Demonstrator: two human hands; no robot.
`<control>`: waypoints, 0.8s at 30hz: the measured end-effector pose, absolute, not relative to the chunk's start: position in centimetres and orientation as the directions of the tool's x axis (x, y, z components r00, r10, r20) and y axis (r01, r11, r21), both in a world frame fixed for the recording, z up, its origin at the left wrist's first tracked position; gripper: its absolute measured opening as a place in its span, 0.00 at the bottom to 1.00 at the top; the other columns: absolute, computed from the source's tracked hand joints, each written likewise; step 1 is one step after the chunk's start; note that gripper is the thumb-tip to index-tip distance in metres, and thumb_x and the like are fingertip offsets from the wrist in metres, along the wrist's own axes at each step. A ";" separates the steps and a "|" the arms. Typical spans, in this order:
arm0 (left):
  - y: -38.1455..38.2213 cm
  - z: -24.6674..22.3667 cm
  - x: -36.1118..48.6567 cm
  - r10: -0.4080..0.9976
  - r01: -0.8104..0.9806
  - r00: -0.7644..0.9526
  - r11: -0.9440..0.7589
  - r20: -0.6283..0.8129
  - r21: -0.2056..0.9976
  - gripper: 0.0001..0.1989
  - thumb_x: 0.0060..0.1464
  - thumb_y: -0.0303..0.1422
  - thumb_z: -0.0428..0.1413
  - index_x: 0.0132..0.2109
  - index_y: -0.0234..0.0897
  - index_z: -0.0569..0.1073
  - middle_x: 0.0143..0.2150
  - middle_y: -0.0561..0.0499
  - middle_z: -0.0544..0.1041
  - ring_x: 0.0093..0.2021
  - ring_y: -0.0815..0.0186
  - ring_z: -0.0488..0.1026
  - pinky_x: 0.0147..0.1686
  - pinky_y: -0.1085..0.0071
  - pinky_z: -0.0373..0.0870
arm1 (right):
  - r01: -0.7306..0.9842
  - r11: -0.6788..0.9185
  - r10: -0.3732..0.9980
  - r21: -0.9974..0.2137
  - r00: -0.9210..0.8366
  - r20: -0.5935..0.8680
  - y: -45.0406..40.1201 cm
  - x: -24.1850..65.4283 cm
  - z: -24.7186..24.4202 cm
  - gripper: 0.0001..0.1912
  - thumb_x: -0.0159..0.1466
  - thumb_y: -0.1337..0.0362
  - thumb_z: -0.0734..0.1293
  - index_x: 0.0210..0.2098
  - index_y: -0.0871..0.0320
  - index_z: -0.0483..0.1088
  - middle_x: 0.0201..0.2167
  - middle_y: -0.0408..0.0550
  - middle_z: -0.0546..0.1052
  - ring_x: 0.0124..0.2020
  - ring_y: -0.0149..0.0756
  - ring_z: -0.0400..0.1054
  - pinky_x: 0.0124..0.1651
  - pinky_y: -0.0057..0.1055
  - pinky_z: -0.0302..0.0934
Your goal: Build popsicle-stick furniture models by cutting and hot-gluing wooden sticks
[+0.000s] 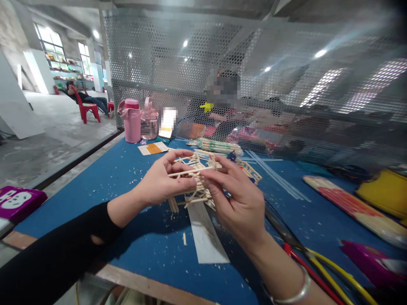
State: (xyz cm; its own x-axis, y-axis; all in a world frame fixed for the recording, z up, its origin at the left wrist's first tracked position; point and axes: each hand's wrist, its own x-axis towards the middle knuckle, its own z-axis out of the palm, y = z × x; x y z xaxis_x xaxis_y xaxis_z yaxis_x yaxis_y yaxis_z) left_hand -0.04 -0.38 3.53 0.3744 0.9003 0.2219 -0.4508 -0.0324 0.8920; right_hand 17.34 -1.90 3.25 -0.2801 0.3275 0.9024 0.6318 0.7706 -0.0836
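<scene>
1. The small structure of thin wooden sticks [199, 183] is in the air, above the blue table [140, 258] and between the two hands.
2. The left hand [167, 178] holds the structure from its left side; the thumb lies on the near part, and the fingers reach over the top. A single stick crosses the upper part, close to this thumb.
3. The right hand [237, 192] is narrow at the fingertips, which pinch at the right side of the structure. I cannot tell exactly which stick they press.
4. Below the structure, on the table, there is a pale flat strip [206, 237], with small wood crumbs around it.
5. Behind the structure lies a bundle of sticks in a wrapper [219, 146]. Behind it to the left lies a white and orange card [153, 148].
6. Farther behind on the left stand a pink jug [132, 123], a clear pink bottle [149, 123] and a phone [167, 123], which leans upright.
7. To the right of the structure are light blue strips [276, 174], a long red and cream packet [352, 207] and a tool with red and yellow handles [294, 245].
8. Beyond all these stands a perforated metal screen [165, 55]; a blurred person [222, 116] shows through it.
</scene>
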 end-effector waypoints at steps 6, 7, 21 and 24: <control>-0.2 3.4 0.0 0.899 -0.452 0.364 -0.057 0.243 0.890 0.28 0.39 0.22 0.67 0.48 0.35 0.67 0.30 0.56 0.77 0.28 0.73 0.73 0.33 0.75 0.69 | 0.640 0.764 0.329 -0.083 -0.276 0.903 -1.9 17.4 3.3 0.09 0.62 0.70 0.66 0.39 0.54 0.75 0.43 0.49 0.79 0.49 0.40 0.73 0.47 0.40 0.70; -0.2 3.3 0.0 0.901 -0.454 0.358 -0.063 0.246 0.889 0.27 0.39 0.23 0.67 0.48 0.35 0.68 0.30 0.56 0.77 0.27 0.73 0.73 0.33 0.75 0.69 | 0.640 0.764 0.329 -0.083 -0.276 0.903 -1.9 17.4 3.3 0.09 0.62 0.70 0.66 0.39 0.54 0.75 0.43 0.49 0.79 0.49 0.40 0.73 0.48 0.40 0.70; -0.3 3.1 0.3 0.921 -0.439 0.325 -0.052 0.213 0.897 0.21 0.36 0.24 0.68 0.41 0.34 0.74 0.33 0.54 0.75 0.32 0.72 0.72 0.36 0.73 0.69 | 0.644 0.759 0.335 -0.095 -0.261 0.906 -1.8 17.5 3.1 0.08 0.61 0.70 0.66 0.39 0.54 0.75 0.47 0.51 0.78 0.48 0.40 0.73 0.47 0.40 0.70; 0.0 2.8 0.0 0.905 -0.419 0.380 -0.015 0.190 0.908 0.18 0.36 0.28 0.69 0.38 0.34 0.77 0.35 0.52 0.77 0.32 0.71 0.73 0.38 0.71 0.69 | 0.635 0.768 0.324 -0.087 -0.268 0.907 -1.8 17.5 3.2 0.08 0.62 0.70 0.66 0.39 0.55 0.75 0.44 0.51 0.79 0.49 0.40 0.73 0.47 0.40 0.70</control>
State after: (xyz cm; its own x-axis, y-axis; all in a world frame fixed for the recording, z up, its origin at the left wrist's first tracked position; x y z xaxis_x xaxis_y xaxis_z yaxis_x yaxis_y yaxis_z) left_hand 0.02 0.03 2.76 0.3796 0.9055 0.1897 -0.4189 -0.0146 0.9079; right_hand 17.46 -1.82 3.20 -0.2682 0.3243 0.9072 0.6345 0.7680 -0.0869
